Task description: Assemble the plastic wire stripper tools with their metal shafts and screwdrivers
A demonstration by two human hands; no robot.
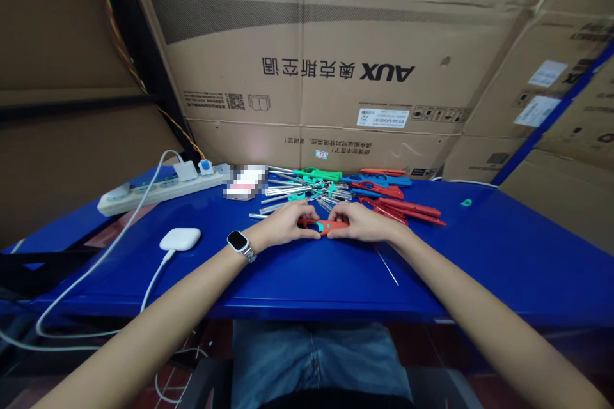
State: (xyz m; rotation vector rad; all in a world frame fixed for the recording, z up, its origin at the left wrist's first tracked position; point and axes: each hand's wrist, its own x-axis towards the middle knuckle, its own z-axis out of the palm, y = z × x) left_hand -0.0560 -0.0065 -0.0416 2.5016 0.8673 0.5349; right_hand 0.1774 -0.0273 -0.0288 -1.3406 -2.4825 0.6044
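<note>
Both hands hold a red-orange lighter body [332, 226] with a teal trigger piece, low above the blue table. My left hand [290, 222], a watch on its wrist, pinches the looped trigger end. My right hand [361, 221] closes its thumb and fingers on the opposite end. Fingers hide both ends of the body. Just beyond my hands lies a pile of metal lighter tubes [284, 191] with small teal parts among them. Red lighter casings [407, 208], blue casings [378, 180] and a green casing [318, 174] lie around it. Near my right forearm is a thin metal rod [387, 268].
A white power strip [163, 188] with plugs stands at the left rear. White earbuds case [180, 239] and its cable [152, 284] lie on the left. A small teal piece [466, 202] sits on the right. Cardboard [336, 32] walls the table's back.
</note>
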